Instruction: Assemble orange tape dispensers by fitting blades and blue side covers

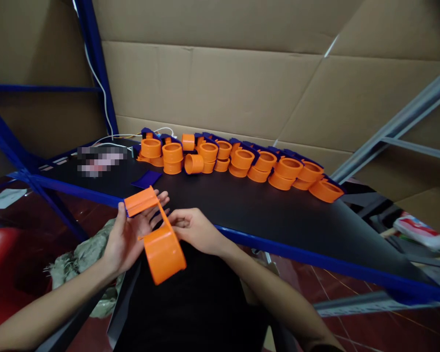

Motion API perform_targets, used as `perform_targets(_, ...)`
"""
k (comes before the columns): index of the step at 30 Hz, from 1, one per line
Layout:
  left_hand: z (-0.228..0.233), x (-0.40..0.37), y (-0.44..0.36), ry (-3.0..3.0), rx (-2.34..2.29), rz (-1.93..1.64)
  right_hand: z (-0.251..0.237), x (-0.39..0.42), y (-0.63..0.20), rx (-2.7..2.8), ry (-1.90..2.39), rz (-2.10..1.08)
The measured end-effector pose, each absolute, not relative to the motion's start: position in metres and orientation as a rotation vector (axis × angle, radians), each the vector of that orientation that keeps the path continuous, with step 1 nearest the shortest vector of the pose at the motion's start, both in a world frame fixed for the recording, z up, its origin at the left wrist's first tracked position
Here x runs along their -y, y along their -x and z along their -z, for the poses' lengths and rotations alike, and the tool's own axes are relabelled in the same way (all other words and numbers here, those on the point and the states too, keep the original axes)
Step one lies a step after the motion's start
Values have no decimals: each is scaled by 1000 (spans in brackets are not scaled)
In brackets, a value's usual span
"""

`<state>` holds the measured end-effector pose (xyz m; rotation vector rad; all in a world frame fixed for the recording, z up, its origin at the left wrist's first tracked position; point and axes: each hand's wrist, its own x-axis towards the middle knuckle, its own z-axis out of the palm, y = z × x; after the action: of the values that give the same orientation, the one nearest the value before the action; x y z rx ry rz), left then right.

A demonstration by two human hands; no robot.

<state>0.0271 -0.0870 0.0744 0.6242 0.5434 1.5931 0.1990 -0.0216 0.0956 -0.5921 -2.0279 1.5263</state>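
Above my lap, in front of the bench edge, I hold an orange plastic part point(165, 256) with a wide round ring at one end, a flat block at the other and a thin strip between. My left hand point(126, 239) cradles the block end, thumb at its left side and fingers behind it. A bit of dark blue shows at the block's left edge. My right hand point(198, 230) is closed at the strip, its fingertips partly hidden. Just beyond my left hand, a flat dark blue plate point(147, 179) lies on the black bench top point(212, 200).
A row of orange ring parts point(242, 161) with dark blue pieces runs along the back of the bench, some stacked. Smaller orange rings point(194, 164) stand among them. White cables point(112, 137) lie at the back left. A blue rim point(278, 249) edges the bench; cardboard walls it behind.
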Motion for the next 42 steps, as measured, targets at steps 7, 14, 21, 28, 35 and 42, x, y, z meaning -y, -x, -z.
perform_targets(7,-67,88,-17,-591,-731,-1736,-103,-17,-187,2469,471,-529)
perform_targets(14,-64,88,-29,-667,-750,-1679,-91,-39,-137,2531,615,-206)
perform_targets(21,-64,89,-28,-659,-731,-1717,-92,-34,-136,2661,535,-78)
perform_targets(28,-53,83,-26,-709,-721,-1765,-87,-4,-195,2594,818,57)
perform_targets(35,-46,75,-24,-736,-820,-1776,-99,7,-251,2065,925,-444)
perform_targets(42,-47,77,-33,-776,-839,-1687,-108,24,-256,1824,851,-1152)
